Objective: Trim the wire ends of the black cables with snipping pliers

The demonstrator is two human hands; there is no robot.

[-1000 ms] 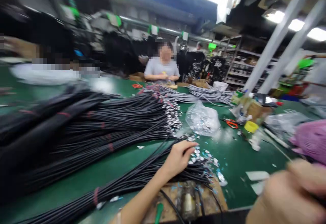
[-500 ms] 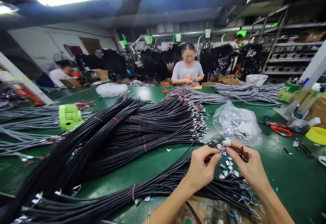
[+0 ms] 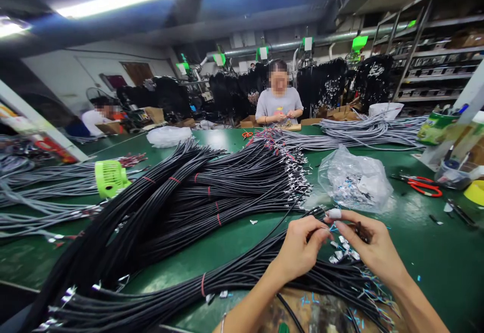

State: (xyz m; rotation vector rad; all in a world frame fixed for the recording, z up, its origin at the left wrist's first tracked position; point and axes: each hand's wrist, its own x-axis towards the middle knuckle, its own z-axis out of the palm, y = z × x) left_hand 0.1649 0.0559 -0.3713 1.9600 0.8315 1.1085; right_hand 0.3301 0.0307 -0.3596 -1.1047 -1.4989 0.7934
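My left hand point(image 3: 302, 247) pinches the end of a black cable, where thin light-blue wires point(image 3: 333, 227) come out between the two hands. My right hand point(image 3: 372, 242), with a white wrap point(image 3: 333, 214) on one fingertip, closes its thumb and finger at those wires. A dark brown tool point(image 3: 362, 231) is tucked in its palm, its kind hidden by the fingers. Beneath both hands runs a bundle of black cables point(image 3: 238, 272) tied with a red band. Their stripped ends point(image 3: 374, 285) fan out below my right hand, beside small white foil-like scraps point(image 3: 344, 250).
Larger bundles of black cables point(image 3: 181, 202) fill the left and middle of the green table point(image 3: 434, 252). A clear plastic bag point(image 3: 355, 179) of scraps and red-handled pliers point(image 3: 425, 185) lie beyond my right hand. A lime-green fan point(image 3: 110, 178) stands left. A co-worker point(image 3: 280, 103) sits opposite.
The view has shifted slightly, so the table things appear a little further right. My hands stay together at the cable end, with the blue wires now more in sight between the fingers.
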